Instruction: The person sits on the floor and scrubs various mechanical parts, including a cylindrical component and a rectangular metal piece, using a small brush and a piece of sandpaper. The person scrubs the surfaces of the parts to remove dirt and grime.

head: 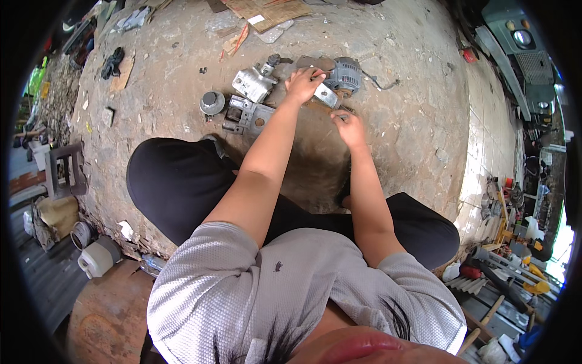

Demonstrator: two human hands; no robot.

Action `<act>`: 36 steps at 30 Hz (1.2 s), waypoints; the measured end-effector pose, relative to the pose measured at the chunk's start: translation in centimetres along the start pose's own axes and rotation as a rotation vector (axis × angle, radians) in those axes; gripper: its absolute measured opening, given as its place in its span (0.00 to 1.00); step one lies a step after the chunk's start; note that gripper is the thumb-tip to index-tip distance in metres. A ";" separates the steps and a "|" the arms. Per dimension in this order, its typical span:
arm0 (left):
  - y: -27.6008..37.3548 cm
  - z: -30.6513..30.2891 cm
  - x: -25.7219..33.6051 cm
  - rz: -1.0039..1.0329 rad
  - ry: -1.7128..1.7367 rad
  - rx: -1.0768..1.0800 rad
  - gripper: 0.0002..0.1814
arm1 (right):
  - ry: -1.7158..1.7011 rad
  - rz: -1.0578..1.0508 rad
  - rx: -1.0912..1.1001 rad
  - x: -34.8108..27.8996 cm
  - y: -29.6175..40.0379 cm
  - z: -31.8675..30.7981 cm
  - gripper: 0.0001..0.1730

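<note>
On the concrete floor in front of me lies a grey electric motor point(347, 75) with a slotted end cover and a dark cable point(384, 85). A bright metal plate with a hole point(326, 95) sits against its near left side. My left hand point(302, 84) is over the plate's upper left edge, fingers bent; its fingertips are partly hidden, and whether they grip the plate or another part is unclear. Closer to me, my right hand point(349, 125) pinches a small, thin metal piece point(342, 116) by the plate's lower end. It is too small to name.
Left of my hands lie a silver metal housing point(254, 84), a cast-metal block point(248, 116) and a round metal part point(212, 103). Cardboard point(268, 11) lies beyond. A white plastic jug point(97, 257) stands at the lower left, and assorted tools and scrap crowd the right side.
</note>
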State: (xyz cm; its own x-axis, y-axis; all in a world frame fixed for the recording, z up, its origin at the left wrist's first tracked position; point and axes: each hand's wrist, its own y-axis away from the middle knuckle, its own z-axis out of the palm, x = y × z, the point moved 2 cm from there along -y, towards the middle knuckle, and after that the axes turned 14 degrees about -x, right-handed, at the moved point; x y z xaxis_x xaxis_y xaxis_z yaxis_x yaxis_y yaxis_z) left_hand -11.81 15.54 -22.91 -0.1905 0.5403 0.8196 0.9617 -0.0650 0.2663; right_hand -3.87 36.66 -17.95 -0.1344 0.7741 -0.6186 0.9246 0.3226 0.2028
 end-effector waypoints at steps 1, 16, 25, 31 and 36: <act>0.1 0.0 -0.2 0.009 0.013 -0.002 0.31 | -0.017 -0.076 0.076 -0.4 0.1 0.5 0.12; 0.5 -1.4 4.0 0.141 -0.040 0.226 0.22 | 0.087 0.008 0.204 0.6 0.3 -4.2 0.19; 0.6 -1.4 13.0 0.515 0.441 -0.227 0.28 | -0.054 -0.109 0.186 -4.2 0.0 -13.8 0.13; -1.3 1.7 11.9 0.519 0.482 -0.564 0.24 | 0.171 -0.048 0.306 -3.8 1.0 -13.3 0.42; -1.3 2.7 11.0 0.482 0.433 -0.795 0.25 | -1.177 0.313 0.207 1.5 2.5 -7.5 0.20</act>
State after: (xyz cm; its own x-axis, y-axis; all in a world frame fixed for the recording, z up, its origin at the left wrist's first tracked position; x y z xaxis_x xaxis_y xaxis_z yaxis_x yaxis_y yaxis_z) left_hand -14.61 23.82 -15.57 -0.0247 -0.0289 0.9993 0.5761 -0.8174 -0.0094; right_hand -4.44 42.68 -12.70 0.4061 -0.1931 -0.8932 0.9127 0.0366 0.4070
